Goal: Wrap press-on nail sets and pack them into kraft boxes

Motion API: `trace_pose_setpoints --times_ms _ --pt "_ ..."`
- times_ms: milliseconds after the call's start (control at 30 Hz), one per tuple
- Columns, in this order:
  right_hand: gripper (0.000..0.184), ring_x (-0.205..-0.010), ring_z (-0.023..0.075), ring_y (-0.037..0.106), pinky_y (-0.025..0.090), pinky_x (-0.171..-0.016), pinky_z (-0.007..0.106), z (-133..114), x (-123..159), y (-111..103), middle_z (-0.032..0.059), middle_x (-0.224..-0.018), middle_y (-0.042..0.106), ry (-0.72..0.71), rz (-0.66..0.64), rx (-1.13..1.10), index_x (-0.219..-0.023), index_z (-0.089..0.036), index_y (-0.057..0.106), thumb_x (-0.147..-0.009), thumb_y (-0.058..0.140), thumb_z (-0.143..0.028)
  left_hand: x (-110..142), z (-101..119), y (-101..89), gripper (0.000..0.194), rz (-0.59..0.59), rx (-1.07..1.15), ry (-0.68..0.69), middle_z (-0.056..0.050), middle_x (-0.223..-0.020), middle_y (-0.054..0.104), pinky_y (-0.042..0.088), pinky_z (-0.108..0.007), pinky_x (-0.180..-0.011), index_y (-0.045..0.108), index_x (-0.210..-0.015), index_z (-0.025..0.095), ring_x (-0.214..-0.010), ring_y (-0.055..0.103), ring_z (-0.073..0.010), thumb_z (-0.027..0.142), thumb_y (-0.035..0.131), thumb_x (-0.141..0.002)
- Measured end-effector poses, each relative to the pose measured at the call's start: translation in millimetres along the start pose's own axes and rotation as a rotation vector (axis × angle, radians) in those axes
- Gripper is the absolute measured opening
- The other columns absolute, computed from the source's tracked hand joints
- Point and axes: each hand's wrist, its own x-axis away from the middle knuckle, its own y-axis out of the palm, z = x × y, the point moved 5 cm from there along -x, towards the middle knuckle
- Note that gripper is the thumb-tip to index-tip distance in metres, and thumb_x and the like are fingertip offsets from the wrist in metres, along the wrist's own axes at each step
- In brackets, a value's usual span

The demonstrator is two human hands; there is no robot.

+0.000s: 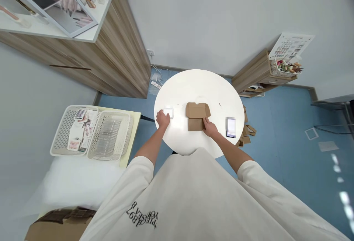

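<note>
On the round white table point(190, 86), a small brown cardboard box point(197, 124) lies with its lid point(197, 110) folded open toward the far side. My right hand point(210, 127) holds the box by its right edge, the fingers reaching over that side. At the table's left, my left hand point(163, 119) is closed around the near left part of a small white square item point(169, 113). Its exact kind cannot be made out. The inside of the box shows only as plain brown card.
A phone point(231, 127) lies on the table's right. Left stand white baskets point(125, 138) with clear plastic trays and printed cards. Folded cardboard pieces point(245, 134) lie on the floor right of the table. A wooden cabinet point(124, 49) and a small shelf point(253, 72) stand behind.
</note>
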Motion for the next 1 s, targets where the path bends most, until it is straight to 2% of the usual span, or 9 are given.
trace_pose_setpoints --times_ms 133,400,533,633,700,800,900,1000 --pt "0.094 -0.115 0.0323 0.057 0.047 -0.091 0.039 -0.9 -1.5 1.4 0.0137 -0.168 0.014 0.01 -0.011 0.01 -0.162 -0.021 0.008 -0.085 0.062 -0.027 -24.2 -17.2 8.3 0.058 -0.145 0.126 -0.152 -0.018 -0.139 0.057 0.044 -0.043 -0.103 0.038 -0.141 0.018 -0.129 0.054 -0.033 0.04 0.059 -0.093" --pt "0.096 -0.114 0.0338 0.056 0.048 -0.091 0.042 -2.5 -1.0 -0.8 0.0116 -0.168 0.014 0.022 -0.015 -0.032 -0.162 -0.022 0.007 -0.084 0.063 -0.023 -37.3 -18.9 19.8 0.053 -0.211 0.199 -0.209 -0.015 -0.134 0.061 0.037 -0.046 -0.105 0.041 -0.133 0.023 -0.126 0.056 -0.0322 0.034 0.068 -0.088" --pt "0.097 -0.117 0.0361 0.055 0.047 -0.093 0.044 -0.5 -1.8 1.4 0.0113 -0.168 0.013 0.027 -0.002 -0.087 -0.162 -0.022 0.008 -0.083 0.064 -0.022 -44.8 -21.4 23.9 0.042 -0.254 0.224 -0.219 -0.012 -0.123 0.066 0.041 -0.044 -0.097 0.052 -0.115 0.024 -0.117 0.061 -0.032 0.035 0.075 -0.082" --pt "0.097 -0.119 0.0369 0.054 0.045 -0.095 0.045 1.9 -2.3 4.1 0.0111 -0.168 0.014 0.032 0.011 -0.164 -0.162 -0.024 0.01 -0.083 0.065 -0.022 -44.6 -21.6 22.7 0.036 -0.234 0.203 -0.19 -0.011 -0.12 0.065 0.043 -0.041 -0.092 0.055 -0.103 0.023 -0.114 0.061 -0.0316 0.035 0.078 -0.078" --pt "0.097 -0.12 0.0372 0.054 0.044 -0.097 0.045 3.3 -2.2 5.3 0.0111 -0.168 0.015 0.032 0.023 -0.213 -0.162 -0.025 0.012 -0.082 0.066 -0.023 -40.1 -19.8 19.7 0.036 -0.192 0.199 -0.156 -0.011 -0.121 0.063 0.044 -0.038 -0.089 0.055 -0.103 0.023 -0.113 0.061 -0.0295 0.034 0.078 -0.077" --pt "0.096 -0.119 0.0371 0.054 0.044 -0.097 0.046 4.5 -1.7 5.8 0.0112 -0.167 0.017 0.021 0.04 -0.251 -0.162 -0.026 0.014 -0.082 0.067 -0.024 -28.5 -11.7 17.2 0.035 -0.182 0.267 -0.079 -0.006 -0.11 0.065 0.045 -0.033 -0.084 0.052 -0.104 0.024 -0.102 0.064 -0.0231 0.028 0.076 -0.079" --pt "0.096 -0.117 0.0362 0.055 0.044 -0.096 0.045 5.8 -1.1 5.6 0.0111 -0.167 0.018 0.005 0.053 -0.268 -0.162 -0.026 0.013 -0.081 0.067 -0.024 -15.5 4.8 14.2 0.036 -0.162 0.349 0.021 -0.003 -0.104 0.064 0.046 -0.03 -0.081 0.051 -0.104 0.024 -0.094 0.064 -0.02 0.025 0.075 -0.077" --pt "0.1 -0.117 0.0353 0.055 0.044 -0.094 0.044 7.4 -0.6 5.0 0.0112 -0.166 0.02 -0.014 0.07 -0.274 -0.162 -0.027 0.008 -0.081 0.066 -0.023 -0.5 35.3 14.0 0.035 -0.198 0.469 0.19 -0.002 -0.103 0.064 0.047 -0.029 -0.081 0.052 -0.104 0.024 -0.094 0.063 -0.0186 0.026 0.074 -0.077"
